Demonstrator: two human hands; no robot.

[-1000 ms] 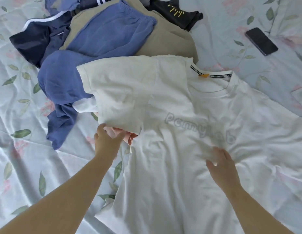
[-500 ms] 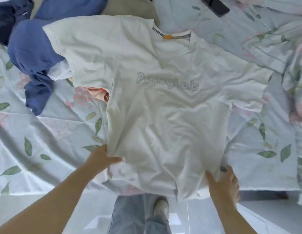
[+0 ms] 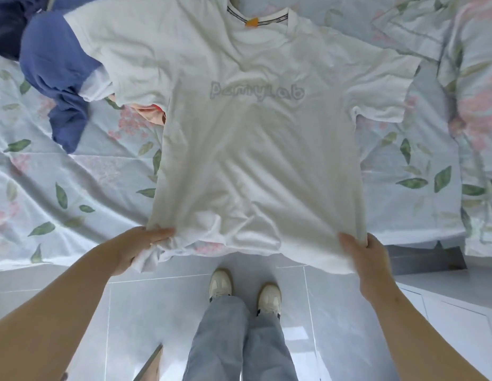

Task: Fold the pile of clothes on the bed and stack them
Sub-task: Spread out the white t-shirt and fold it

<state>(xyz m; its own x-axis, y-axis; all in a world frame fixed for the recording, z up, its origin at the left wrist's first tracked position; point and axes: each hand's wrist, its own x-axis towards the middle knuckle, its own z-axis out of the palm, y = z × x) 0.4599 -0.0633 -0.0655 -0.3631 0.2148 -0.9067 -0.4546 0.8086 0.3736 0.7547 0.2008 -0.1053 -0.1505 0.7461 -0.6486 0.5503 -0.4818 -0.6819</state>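
**Bed** (image 3: 74, 174): pale floral sheet, rumpled. It carries all the clothing in view, and no folded stack shows anywhere on it.

**White T-shirt** (image 3: 256, 160): front up, with grey lettering (image 3: 257, 90) across the chest. It is spread lengthwise with the collar at the far side and the hem at the near edge of the bed. Both sleeves lie out to the sides. The left sleeve rests over the pile, and the hem hangs slightly past the mattress edge above the tiled floor (image 3: 156, 312). The body is drawn fairly flat, with soft creases remaining. No fold has been made.

**Pile of clothes** (image 3: 46, 50): at the far left, unfolded. It contains a blue garment (image 3: 55, 72), a navy garment (image 3: 5, 31) beside it at the frame corner, and a pink garment (image 3: 154, 114) peeking from under the shirt's left sleeve.

**Progress (judged):** early. The first shirt is only laid out. Its folding, every other garment and the stacking remain.

**Right hand** (image 3: 363, 259): at the hem's right corner. The thumb lies on top of the cloth with the fingers beneath, pinching it.

**Left hand** (image 3: 140, 246): at the hem's left corner. The fingers curl round a bunched wad of fabric in a firm grip.

**Shoes** (image 3: 221, 281): a pale pair on the floor, close to the bed.

**Orange tag** (image 3: 251, 22): inside the collar.
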